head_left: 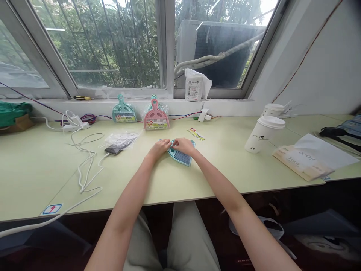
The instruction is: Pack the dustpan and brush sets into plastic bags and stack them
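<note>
A small teal dustpan [188, 163] lies on the table in front of me, with a brush [182, 156] of dark grey bristles nested in it. Its handle end points left. My left hand [160, 148] is closed around that handle, mostly covering it. With fingers pinched at the base of the handle, my right hand [184, 145] reaches across the top of the set; exactly what the fingertips grip is hidden. Just beyond lies a loose yellow-green label card [196, 134]. Farther back, a wrapped teal set [123, 109] and a stack of wrapped pink sets [156, 114] lean against the wall.
Left of my hands are a clear plastic wrapper [126, 137], a dark phone-like device [113, 149] and white cables [81, 165]. On the right stand lidded paper cups [263, 133], beside a tissue pack [303, 162]. A white package [194, 88] and a yellow cutter [82, 98] rest on the sill.
</note>
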`<state>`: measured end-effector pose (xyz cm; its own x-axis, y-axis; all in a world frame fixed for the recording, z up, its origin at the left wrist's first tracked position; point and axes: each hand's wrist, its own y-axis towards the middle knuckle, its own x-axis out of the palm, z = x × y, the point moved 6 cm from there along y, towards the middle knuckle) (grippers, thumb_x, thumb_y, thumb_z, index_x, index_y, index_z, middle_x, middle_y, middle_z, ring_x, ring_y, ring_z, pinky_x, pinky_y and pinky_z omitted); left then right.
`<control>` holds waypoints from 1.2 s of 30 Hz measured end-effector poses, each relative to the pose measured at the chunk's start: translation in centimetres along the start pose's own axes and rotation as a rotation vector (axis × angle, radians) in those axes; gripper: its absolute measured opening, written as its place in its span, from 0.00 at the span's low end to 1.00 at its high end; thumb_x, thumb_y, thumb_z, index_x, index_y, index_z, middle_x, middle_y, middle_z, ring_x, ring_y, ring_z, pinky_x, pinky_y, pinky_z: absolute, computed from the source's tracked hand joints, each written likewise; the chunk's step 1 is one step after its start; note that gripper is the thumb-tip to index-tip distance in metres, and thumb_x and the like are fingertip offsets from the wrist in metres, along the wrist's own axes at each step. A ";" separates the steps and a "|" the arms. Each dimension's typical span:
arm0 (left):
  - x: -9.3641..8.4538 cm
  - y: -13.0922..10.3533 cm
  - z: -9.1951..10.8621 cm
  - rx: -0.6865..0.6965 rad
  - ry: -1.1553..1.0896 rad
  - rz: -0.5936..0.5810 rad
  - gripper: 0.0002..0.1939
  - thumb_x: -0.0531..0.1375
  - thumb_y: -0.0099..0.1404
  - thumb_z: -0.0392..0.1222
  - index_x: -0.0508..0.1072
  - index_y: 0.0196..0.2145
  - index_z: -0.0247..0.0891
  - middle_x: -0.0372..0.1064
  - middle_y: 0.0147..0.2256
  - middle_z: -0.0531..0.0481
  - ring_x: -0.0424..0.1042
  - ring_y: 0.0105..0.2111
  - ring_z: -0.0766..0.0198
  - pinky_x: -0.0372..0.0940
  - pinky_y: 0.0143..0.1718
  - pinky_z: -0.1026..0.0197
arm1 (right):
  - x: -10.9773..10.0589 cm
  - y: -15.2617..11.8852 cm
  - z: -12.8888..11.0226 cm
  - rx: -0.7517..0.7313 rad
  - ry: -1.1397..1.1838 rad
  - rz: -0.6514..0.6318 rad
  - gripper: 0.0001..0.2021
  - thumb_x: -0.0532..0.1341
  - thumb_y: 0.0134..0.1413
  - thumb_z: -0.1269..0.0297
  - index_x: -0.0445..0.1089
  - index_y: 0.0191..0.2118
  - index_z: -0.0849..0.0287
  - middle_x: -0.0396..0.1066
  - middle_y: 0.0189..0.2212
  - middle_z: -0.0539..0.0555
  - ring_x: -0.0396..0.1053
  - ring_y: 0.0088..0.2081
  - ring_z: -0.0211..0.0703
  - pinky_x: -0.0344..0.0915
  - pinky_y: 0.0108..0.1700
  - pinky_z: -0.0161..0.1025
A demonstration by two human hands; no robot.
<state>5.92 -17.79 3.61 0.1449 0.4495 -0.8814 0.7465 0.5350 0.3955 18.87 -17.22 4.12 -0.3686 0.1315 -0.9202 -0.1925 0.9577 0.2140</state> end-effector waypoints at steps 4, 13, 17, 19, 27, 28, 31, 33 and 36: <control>0.6 0.3 0.8 -0.042 -0.033 -0.116 0.11 0.51 0.64 0.27 0.71 0.37 0.33 0.67 0.37 0.39 0.68 0.39 0.55 0.61 0.36 0.57 | 0.3 0.2 -0.1 0.019 -0.006 -0.030 0.12 0.61 0.51 0.54 0.75 0.39 0.53 0.76 0.40 0.51 0.71 0.41 0.42 0.59 0.37 0.34; -1.0 -0.3 -2.4 -0.539 -0.613 0.429 0.22 0.55 0.62 0.33 0.66 0.55 0.38 0.60 0.55 0.38 0.58 0.58 0.49 0.54 0.57 0.47 | -0.5 0.3 0.7 0.163 0.116 0.183 0.12 0.62 0.47 0.57 0.75 0.38 0.54 0.75 0.35 0.53 0.72 0.40 0.46 0.62 0.40 0.37; 1.6 1.1 -1.2 -0.676 -1.496 0.237 0.29 0.54 0.66 0.49 0.55 0.62 0.40 0.63 0.53 0.39 0.68 0.50 0.53 0.63 0.49 0.49 | -1.3 0.8 1.9 0.222 0.429 0.399 0.15 0.59 0.53 0.54 0.73 0.41 0.58 0.74 0.32 0.52 0.72 0.35 0.41 0.64 0.40 0.35; 2.2 1.6 -0.3 -0.643 -1.691 0.155 0.33 0.61 0.60 0.48 0.56 0.61 0.41 0.66 0.50 0.42 0.70 0.47 0.56 0.66 0.46 0.54 | -1.4 1.5 2.7 0.178 0.551 0.396 0.16 0.54 0.58 0.55 0.72 0.43 0.59 0.74 0.31 0.52 0.72 0.31 0.39 0.65 0.40 0.35; 3.3 -1.5 -5.4 -0.984 -1.944 0.438 0.17 0.63 0.53 0.30 0.71 0.43 0.33 0.71 0.38 0.45 0.72 0.34 0.64 0.69 0.37 0.63 | -0.7 1.2 10.3 0.286 0.058 0.177 0.24 0.48 0.56 0.79 0.63 0.57 0.61 0.51 0.65 0.63 0.42 0.68 0.53 0.40 0.63 0.64; 3.2 -1.8 -5.9 -0.984 -1.993 0.455 0.14 0.62 0.55 0.31 0.72 0.41 0.33 0.72 0.38 0.45 0.73 0.35 0.64 0.69 0.37 0.63 | -0.1 1.1 10.4 0.249 0.037 0.075 0.27 0.46 0.54 0.82 0.63 0.57 0.60 0.52 0.65 0.61 0.42 0.68 0.52 0.36 0.62 0.69; 3.2 -3.0 -7.3 -1.046 -2.081 0.609 0.10 0.58 0.61 0.33 0.73 0.41 0.35 0.73 0.38 0.46 0.74 0.38 0.63 0.70 0.41 0.62 | 0.3 1.1 9.0 0.083 0.015 0.011 0.29 0.44 0.48 0.86 0.69 0.50 0.56 0.62 0.59 0.55 0.50 0.65 0.46 0.23 0.61 0.72; 3.3 -3.5 -7.8 -1.072 -2.096 0.725 0.11 0.56 0.64 0.36 0.72 0.44 0.38 0.73 0.38 0.46 0.73 0.41 0.61 0.71 0.42 0.59 | 0.0 1.1 7.8 0.039 -0.018 0.109 0.25 0.45 0.49 0.85 0.73 0.42 0.57 0.68 0.53 0.55 0.57 0.60 0.45 0.19 0.62 0.68; 3.4 -3.7 -8.4 -1.050 -2.059 0.811 0.14 0.57 0.65 0.41 0.70 0.49 0.40 0.73 0.41 0.45 0.72 0.44 0.59 0.71 0.43 0.56 | 0.0 1.1 6.4 0.089 -0.040 0.242 0.20 0.47 0.58 0.77 0.72 0.46 0.59 0.69 0.50 0.58 0.63 0.55 0.45 0.26 0.65 0.63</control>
<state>-1.78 -12.26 1.27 0.7546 0.0504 0.6542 -0.0772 0.9969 0.0122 24.53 -14.57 2.25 -0.3575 0.3683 -0.8582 -0.0214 0.9155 0.4018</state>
